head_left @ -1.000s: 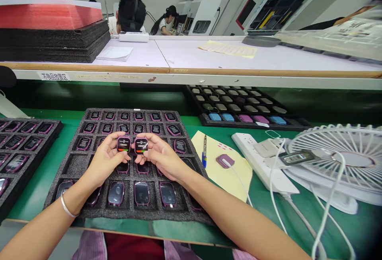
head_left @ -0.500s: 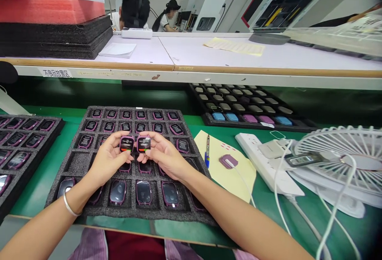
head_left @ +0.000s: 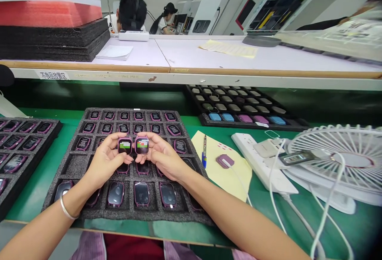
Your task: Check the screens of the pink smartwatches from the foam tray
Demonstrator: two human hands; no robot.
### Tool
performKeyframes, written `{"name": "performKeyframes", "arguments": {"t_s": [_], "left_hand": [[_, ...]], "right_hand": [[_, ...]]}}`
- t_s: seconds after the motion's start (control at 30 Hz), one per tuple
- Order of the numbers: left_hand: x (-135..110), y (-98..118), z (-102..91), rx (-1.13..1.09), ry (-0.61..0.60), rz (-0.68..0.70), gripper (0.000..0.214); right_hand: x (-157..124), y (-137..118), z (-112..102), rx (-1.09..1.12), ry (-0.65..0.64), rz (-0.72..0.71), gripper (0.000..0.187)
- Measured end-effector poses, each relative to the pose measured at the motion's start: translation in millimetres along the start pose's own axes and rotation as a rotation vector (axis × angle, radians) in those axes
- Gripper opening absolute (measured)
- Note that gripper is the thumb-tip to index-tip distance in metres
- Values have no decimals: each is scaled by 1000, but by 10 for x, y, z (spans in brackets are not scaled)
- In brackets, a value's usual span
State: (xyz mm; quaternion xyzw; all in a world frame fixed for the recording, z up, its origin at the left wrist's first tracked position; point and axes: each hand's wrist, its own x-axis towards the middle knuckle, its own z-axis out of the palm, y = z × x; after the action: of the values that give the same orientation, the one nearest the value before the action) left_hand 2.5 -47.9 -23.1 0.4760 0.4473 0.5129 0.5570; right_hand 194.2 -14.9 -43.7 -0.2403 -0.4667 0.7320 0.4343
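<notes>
Two purple-framed smartwatch bodies are held side by side over a dark foam tray. My left hand is closed on the left smartwatch, its thumb below the screen. The right smartwatch sits in my right hand, fingers curled behind and thumb beside it. Both screens are lit with green, white and red bands. Under my hands, the tray's compartments hold several more smartwatches, such as one at the front; the far rows show text on their screens. My hands and forearms hide some compartments.
Another watch tray lies at left. On the right are yellow paper with a pen and a cabled purple piece, a power strip and a white fan. A shelf spans the back above a further tray.
Both watch screens have switched from mostly black with a red-orange strip to green, white and red bands. My right thumb has come off its screen. The view has shifted slightly.
</notes>
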Motion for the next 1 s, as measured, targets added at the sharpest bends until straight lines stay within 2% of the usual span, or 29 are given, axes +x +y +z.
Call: {"name": "performKeyframes", "arguments": {"t_s": [0.23, 0.43, 1.0], "left_hand": [[-23, 17, -6, -31, -1, -77, 46], [-25, 28, 36, -19, -3, -90, 43], [-30, 30, 2, -35, -19, -64, 43]], "right_hand": [[3, 17, -15, -40, 55, 4, 39], [13, 39, -23, -54, 92, 17, 36], [3, 13, -7, -68, 44, -9, 43]]}}
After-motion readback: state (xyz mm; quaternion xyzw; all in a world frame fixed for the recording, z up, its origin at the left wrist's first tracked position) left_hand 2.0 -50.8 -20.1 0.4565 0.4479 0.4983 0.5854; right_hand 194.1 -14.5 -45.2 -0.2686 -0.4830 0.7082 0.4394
